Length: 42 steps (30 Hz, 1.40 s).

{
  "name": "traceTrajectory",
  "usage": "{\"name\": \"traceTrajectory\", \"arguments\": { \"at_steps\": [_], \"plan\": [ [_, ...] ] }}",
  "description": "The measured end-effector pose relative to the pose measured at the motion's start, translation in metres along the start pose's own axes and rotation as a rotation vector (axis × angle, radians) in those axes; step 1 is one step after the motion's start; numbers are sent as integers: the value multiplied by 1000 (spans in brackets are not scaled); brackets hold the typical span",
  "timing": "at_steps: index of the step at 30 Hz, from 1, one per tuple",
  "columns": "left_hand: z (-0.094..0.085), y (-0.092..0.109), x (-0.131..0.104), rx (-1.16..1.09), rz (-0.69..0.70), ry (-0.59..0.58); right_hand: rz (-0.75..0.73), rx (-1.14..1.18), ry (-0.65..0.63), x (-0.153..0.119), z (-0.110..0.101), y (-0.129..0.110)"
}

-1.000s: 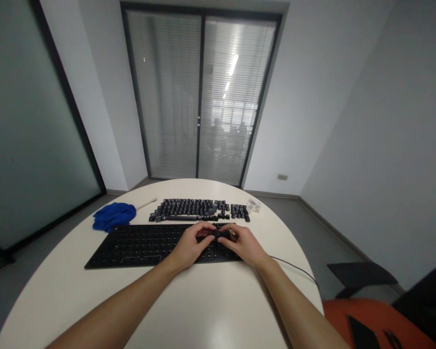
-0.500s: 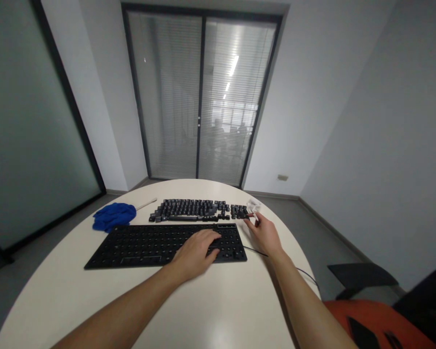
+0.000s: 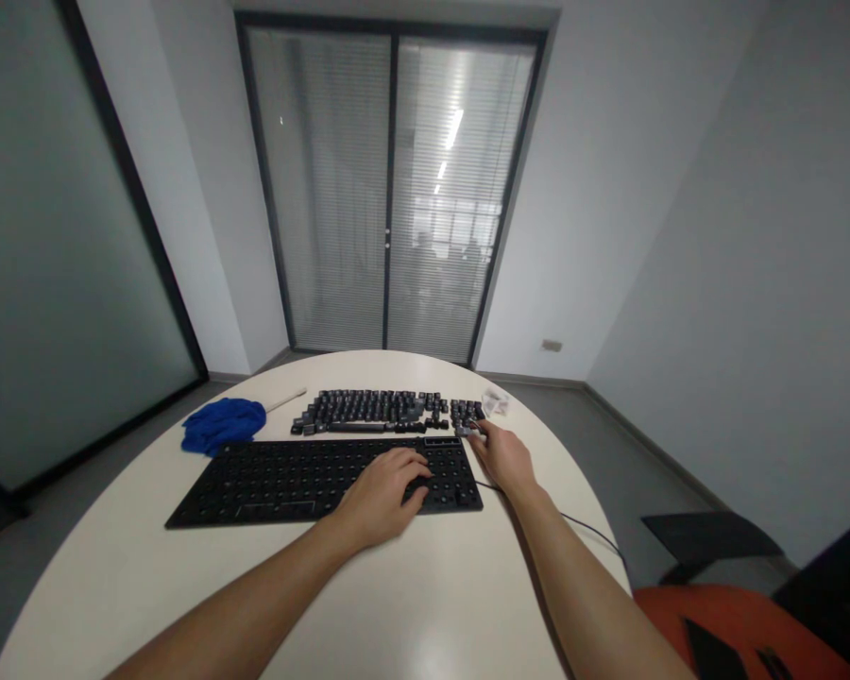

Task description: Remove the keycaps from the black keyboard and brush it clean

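Observation:
A black keyboard base (image 3: 283,480) without its keycaps lies on the round white table (image 3: 312,595). Over its right part rests my left hand (image 3: 386,491), fingers apart and slightly curled, with nothing visible in it. Behind the base, loose black keycaps (image 3: 368,406) are laid out in rows. My right hand (image 3: 504,457) is at the right end of these rows, its thumb and index finger pinched together by the nearest keycaps. What sits between those fingertips is too small to make out.
A blue cloth (image 3: 223,424) and a thin white stick (image 3: 287,399) lie at the left. Behind my right hand is a small clear item (image 3: 495,402). A black cable (image 3: 589,527) runs off the right edge, near an orange chair (image 3: 722,623).
My right hand has moved a little to the left and closer to the keycaps at the right end. My left hand has stayed on the keyboard base.

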<state>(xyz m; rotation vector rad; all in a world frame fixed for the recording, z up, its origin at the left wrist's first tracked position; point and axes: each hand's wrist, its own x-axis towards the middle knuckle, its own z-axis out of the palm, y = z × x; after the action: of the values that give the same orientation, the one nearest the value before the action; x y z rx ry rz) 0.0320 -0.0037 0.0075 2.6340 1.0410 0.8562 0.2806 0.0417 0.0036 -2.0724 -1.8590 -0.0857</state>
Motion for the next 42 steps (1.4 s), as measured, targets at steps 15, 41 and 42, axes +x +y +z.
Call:
{"name": "traceTrajectory", "arguments": {
  "at_steps": [15, 41, 42],
  "plan": [
    [-1, 1, 0, 3, 5, 1, -11, 57, 10, 1, 2, 0],
    [-1, 2, -1, 39, 42, -49, -199, 885, 115, -24, -27, -14],
    [-1, 2, -1, 39, 41, -49, -211, 891, 92, -24, -26, -15]
  ]
}}
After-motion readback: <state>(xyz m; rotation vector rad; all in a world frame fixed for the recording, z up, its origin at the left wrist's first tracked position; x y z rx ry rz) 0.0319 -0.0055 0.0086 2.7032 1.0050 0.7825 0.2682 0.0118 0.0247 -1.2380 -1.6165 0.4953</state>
